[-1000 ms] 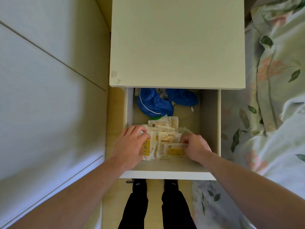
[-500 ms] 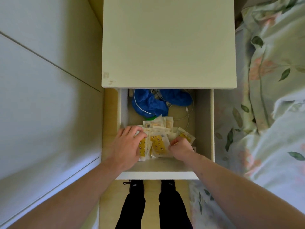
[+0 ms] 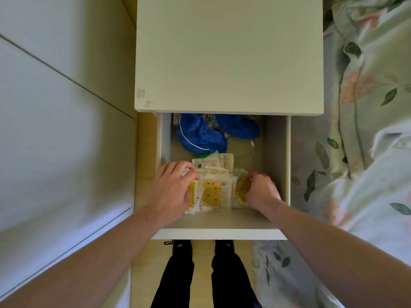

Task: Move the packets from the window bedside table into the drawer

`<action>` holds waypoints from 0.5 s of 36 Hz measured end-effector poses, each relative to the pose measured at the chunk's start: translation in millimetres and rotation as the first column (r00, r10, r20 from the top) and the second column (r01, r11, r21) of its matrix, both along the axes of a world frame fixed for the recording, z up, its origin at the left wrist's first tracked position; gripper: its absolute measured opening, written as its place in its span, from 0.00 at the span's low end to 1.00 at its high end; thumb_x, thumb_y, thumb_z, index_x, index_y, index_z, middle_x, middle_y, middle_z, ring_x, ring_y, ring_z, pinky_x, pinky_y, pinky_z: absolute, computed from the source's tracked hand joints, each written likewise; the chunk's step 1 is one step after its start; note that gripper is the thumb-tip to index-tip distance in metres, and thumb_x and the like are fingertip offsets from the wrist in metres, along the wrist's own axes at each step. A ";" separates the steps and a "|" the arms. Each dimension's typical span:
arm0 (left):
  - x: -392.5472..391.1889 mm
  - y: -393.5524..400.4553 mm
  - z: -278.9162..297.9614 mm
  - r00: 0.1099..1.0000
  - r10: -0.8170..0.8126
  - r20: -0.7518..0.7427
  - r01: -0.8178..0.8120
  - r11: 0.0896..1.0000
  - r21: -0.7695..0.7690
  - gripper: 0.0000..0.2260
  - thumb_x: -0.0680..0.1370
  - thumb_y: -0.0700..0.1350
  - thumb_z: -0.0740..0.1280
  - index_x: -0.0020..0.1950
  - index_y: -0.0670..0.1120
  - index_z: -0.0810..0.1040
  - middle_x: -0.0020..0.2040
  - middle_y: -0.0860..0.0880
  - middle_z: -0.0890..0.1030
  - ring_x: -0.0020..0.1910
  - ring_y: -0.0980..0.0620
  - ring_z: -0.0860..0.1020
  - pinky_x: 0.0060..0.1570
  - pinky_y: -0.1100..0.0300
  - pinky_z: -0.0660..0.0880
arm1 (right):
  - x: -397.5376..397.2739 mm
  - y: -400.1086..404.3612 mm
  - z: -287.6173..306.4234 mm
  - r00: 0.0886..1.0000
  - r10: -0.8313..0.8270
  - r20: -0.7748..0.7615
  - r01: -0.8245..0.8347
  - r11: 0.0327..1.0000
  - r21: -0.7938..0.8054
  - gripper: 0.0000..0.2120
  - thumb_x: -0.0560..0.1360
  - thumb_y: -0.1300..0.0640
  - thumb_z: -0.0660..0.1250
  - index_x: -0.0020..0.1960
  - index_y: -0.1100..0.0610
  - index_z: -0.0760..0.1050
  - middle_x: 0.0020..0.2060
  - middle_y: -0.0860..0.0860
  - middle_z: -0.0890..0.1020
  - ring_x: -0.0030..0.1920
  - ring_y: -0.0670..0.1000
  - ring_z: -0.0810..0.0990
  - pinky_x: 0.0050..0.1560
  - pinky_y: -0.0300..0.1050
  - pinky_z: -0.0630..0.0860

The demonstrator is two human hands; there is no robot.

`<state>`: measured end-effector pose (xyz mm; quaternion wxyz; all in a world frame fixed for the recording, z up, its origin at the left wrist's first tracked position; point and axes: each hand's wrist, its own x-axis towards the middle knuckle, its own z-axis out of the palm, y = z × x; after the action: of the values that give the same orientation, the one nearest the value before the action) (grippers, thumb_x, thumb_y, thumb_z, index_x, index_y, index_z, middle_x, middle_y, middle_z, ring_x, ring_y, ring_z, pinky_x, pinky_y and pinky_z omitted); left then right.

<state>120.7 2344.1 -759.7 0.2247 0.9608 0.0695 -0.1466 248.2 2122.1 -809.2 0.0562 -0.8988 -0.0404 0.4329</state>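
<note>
The white bedside table (image 3: 229, 54) has its drawer (image 3: 219, 233) pulled out towards me. A heap of white and yellow packets (image 3: 212, 192) lies in the drawer's front half. My left hand (image 3: 172, 192) rests on the heap's left side, fingers curled over a yellow packet. At the heap's right edge my right hand (image 3: 261, 190) grips another yellow packet (image 3: 241, 190), which stands tilted on its side. More pale packets (image 3: 213, 163) are stacked just behind.
Blue crumpled covers (image 3: 200, 136) and a white cable (image 3: 252, 150) fill the drawer's back. White cupboard doors (image 3: 55, 130) stand close on the left, and a floral bedcover (image 3: 367, 130) lies on the right. My feet (image 3: 202, 247) are under the drawer front.
My right hand has moved right, from the heap's middle to its right edge, taking a yellow packet with it. The middle yellow packet now shows. My left hand has stayed on the left side.
</note>
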 end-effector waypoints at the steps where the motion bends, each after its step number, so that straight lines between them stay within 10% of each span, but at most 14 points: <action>1: 0.4 0.8 0.0 1.000 0.003 0.005 -0.003 1.000 0.000 0.21 0.69 0.36 0.70 0.59 0.52 0.79 0.62 0.52 0.73 0.63 0.50 0.72 0.67 0.49 0.69 | 2.7 1.2 -3.1 1.000 0.006 -0.016 -0.006 1.000 -0.012 0.25 0.75 0.67 0.68 0.70 0.55 0.71 0.60 0.54 0.76 0.56 0.56 0.79 0.59 0.51 0.80; 7: 1.2 9.0 -1.7 1.000 0.003 0.028 -0.004 1.000 0.015 0.21 0.68 0.36 0.72 0.59 0.53 0.79 0.62 0.53 0.73 0.62 0.51 0.71 0.68 0.51 0.67 | 6.0 8.7 -26.2 0.998 0.056 -0.009 -0.057 0.991 -0.124 0.30 0.76 0.66 0.68 0.74 0.58 0.61 0.69 0.60 0.65 0.60 0.61 0.79 0.60 0.54 0.80; 18: 1.6 21.9 8.3 1.000 -0.023 0.007 0.022 0.999 0.049 0.21 0.69 0.38 0.70 0.60 0.52 0.79 0.62 0.52 0.74 0.63 0.50 0.71 0.70 0.47 0.67 | 28.6 9.1 -18.4 0.976 0.214 -0.022 -0.215 0.965 -0.151 0.07 0.77 0.66 0.66 0.48 0.57 0.81 0.41 0.53 0.81 0.39 0.52 0.80 0.38 0.45 0.77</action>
<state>122.3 2366.0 -751.4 0.1995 0.9674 0.0614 -0.1436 276.8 2131.2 -827.6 -0.0600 -0.8895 -0.1041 0.4408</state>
